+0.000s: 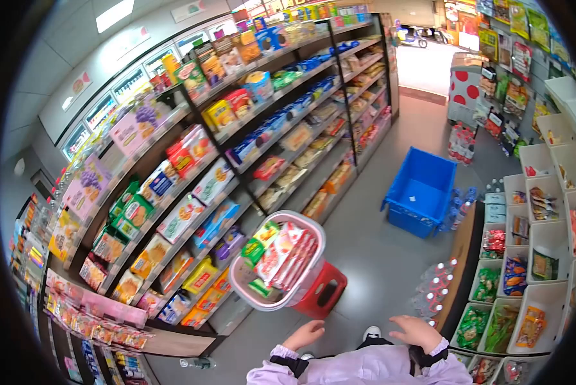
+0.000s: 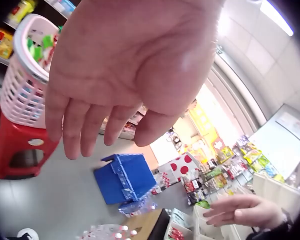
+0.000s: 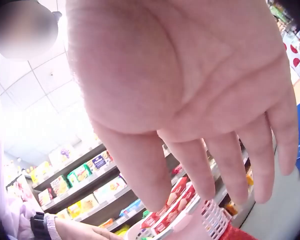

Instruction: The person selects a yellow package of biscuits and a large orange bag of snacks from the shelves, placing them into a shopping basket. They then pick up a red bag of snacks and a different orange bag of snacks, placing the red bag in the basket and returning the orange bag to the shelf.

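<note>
Both hands are empty and held apart in front of the body. The left hand [image 1: 304,335] has relaxed, slightly bent fingers, near a pink basket [image 1: 241,282] that stands on a red stool [image 1: 331,290]. Inside the basket are red-and-white packets [image 1: 292,251] and green packages [image 1: 254,251]. To the right, the right hand [image 1: 416,332] is spread with nothing in it. The left wrist view shows the left palm [image 2: 135,60] with its fingers extended; the right wrist view shows the right palm [image 3: 190,75], fingers also extended.
Stocked snack shelves [image 1: 236,168] run along the left. A blue crate [image 1: 422,186] stands on the floor ahead, with plastic-wrapped bottles [image 1: 434,289] nearer on the right. White bins [image 1: 548,253] of packets line the right side. A bottle [image 1: 198,363] lies at the lower left.
</note>
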Available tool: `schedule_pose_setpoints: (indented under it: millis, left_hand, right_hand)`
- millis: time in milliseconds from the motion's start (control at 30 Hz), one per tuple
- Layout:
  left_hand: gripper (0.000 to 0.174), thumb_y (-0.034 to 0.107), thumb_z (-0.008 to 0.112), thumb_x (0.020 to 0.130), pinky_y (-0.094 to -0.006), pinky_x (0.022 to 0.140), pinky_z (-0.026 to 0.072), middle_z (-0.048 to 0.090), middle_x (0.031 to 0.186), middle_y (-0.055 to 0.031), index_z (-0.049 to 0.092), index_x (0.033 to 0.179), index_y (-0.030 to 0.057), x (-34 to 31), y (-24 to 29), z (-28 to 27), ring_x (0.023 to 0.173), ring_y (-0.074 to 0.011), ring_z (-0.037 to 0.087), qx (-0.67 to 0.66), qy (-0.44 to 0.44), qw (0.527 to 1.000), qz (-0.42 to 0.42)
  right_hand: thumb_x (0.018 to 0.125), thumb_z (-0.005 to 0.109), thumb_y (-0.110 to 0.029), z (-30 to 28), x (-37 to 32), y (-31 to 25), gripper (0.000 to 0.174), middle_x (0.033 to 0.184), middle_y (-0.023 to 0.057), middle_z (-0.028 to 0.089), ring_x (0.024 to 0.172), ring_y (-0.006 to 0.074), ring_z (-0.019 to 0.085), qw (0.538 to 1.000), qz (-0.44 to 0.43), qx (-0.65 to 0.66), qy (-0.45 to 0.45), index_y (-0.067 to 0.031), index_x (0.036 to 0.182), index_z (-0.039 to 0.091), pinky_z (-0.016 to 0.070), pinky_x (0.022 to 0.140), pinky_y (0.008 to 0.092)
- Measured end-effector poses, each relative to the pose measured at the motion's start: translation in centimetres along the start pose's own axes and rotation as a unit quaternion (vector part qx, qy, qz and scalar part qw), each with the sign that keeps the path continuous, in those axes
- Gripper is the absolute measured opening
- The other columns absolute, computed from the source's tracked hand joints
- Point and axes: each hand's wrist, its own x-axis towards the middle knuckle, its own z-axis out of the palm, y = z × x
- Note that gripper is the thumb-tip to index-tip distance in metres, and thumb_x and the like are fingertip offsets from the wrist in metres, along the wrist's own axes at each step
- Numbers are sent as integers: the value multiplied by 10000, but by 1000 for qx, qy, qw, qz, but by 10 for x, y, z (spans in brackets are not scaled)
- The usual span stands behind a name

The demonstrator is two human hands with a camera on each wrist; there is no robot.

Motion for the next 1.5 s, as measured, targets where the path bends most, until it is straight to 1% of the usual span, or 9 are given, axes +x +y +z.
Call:
schedule_pose_setpoints:
  millis: [167, 367, 567, 800, 900, 967, 1067, 1167, 1500]
  left_hand:
    - [425, 229, 520, 862, -332, 883, 434, 570, 1107, -180, 470, 1204, -17, 54, 64, 20, 1025, -249, 560, 17, -35, 997, 74]
    - [419, 223, 520, 859, -332, 872, 442, 593, 1062, -171, 473, 1197, -20, 89, 71, 14, 995, -251, 577, 56, -56, 997, 20]
    - [434, 236, 524, 858, -330, 913, 414, 554, 1147, -169, 468, 1201, -23, 139, 88, -3, 1065, -257, 540, 11, -50, 999, -1]
    - [438, 258, 523, 853, -325, 907, 413, 563, 1130, -168, 481, 1184, -26, 221, 89, -40, 1061, -260, 540, -16, 22, 999, -27]
    - [440, 264, 527, 848, -330, 880, 426, 583, 1076, -170, 487, 1178, -24, 249, 92, -60, 1022, -258, 558, -7, 50, 999, -8]
    - [446, 265, 525, 844, -333, 837, 441, 592, 1029, -169, 482, 1181, -23, 264, 89, -69, 966, -256, 573, -39, 64, 997, 12]
    - [450, 268, 525, 844, -331, 809, 449, 595, 1010, -165, 477, 1181, -26, 301, 57, -75, 942, -249, 577, -41, 104, 991, 73]
    - [416, 254, 516, 859, -323, 824, 453, 595, 1026, -166, 479, 1169, -22, 308, 86, -100, 960, -242, 580, -44, 77, 994, 60]
    - [377, 199, 527, 861, -296, 807, 459, 605, 983, -143, 473, 1152, -36, 334, 135, -141, 922, -206, 590, -123, 160, 979, -14]
  right_hand:
    - [790, 588, -317, -28, -10, 46, 452, 1062, 179, 571, 951, 356, 554, 996, -30, 21, 80, -37, 1136, 510, 444, 825, 413]
    - [789, 597, -301, -40, -17, 78, 464, 1096, 196, 552, 999, 336, 537, 996, 63, 42, 49, -16, 1145, 511, 438, 839, 370]
    - [788, 602, -321, -62, 8, 105, 484, 1063, 196, 563, 967, 337, 549, 996, 74, 47, 24, -10, 1147, 510, 448, 814, 368]
    - [785, 612, -310, -119, 101, 134, 484, 998, 212, 584, 896, 328, 583, 998, 62, 7, -5, 9, 1136, 517, 461, 782, 373]
    - [781, 615, -295, -157, 148, 133, 474, 992, 215, 586, 901, 330, 581, 999, 34, -13, -30, 6, 1134, 520, 460, 786, 371]
    - [772, 601, -313, -192, 181, 112, 482, 1036, 204, 584, 940, 340, 570, 996, 74, 0, -53, 15, 1119, 529, 452, 808, 381]
    - [759, 624, -287, -210, 226, 114, 460, 1034, 215, 580, 955, 347, 559, 998, 44, -50, -10, 18, 1093, 539, 445, 820, 389]
    - [767, 619, -273, -220, 264, 116, 453, 1049, 211, 574, 978, 351, 546, 999, 35, -9, -32, 8, 1111, 532, 434, 843, 382]
    - [784, 601, -287, -278, 396, 103, 450, 1099, 202, 554, 1008, 344, 529, 987, -45, -48, -145, 3, 1121, 531, 425, 867, 373]
